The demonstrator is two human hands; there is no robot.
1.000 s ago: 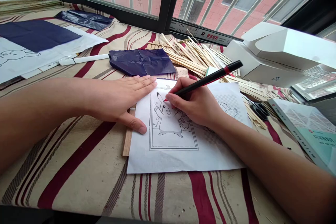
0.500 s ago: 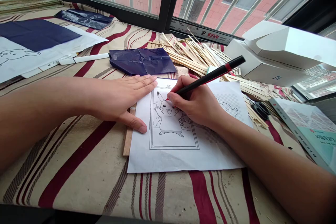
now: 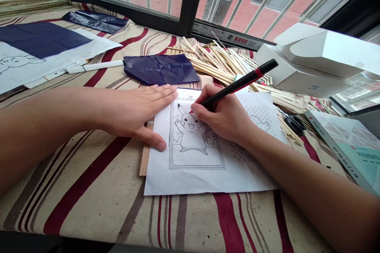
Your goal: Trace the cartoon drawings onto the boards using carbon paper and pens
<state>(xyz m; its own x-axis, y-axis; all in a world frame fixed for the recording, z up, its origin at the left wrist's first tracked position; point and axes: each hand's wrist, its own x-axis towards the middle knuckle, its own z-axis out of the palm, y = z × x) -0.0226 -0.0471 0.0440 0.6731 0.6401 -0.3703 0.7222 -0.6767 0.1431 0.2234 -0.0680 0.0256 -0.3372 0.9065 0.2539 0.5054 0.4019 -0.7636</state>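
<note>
One printed Pikachu sheet (image 3: 192, 180) is held down by the left hand (image 3: 133, 116), its fingers (image 3: 162, 95) spread flat. One black-and-red pen (image 3: 239, 85) is gripped closed in the right hand (image 3: 222, 116), tip on the sheet. Three sheets of dark blue carbon paper (image 3: 160, 69) lie beyond.

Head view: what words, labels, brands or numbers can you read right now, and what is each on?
"粤派铝材", probably, on the window-frame label; the logo before it is unclear.
A "π"-like mark on the white box; uncertain.
The book: print too small to read.
The drawing sheet: top mark too small to read.
</note>
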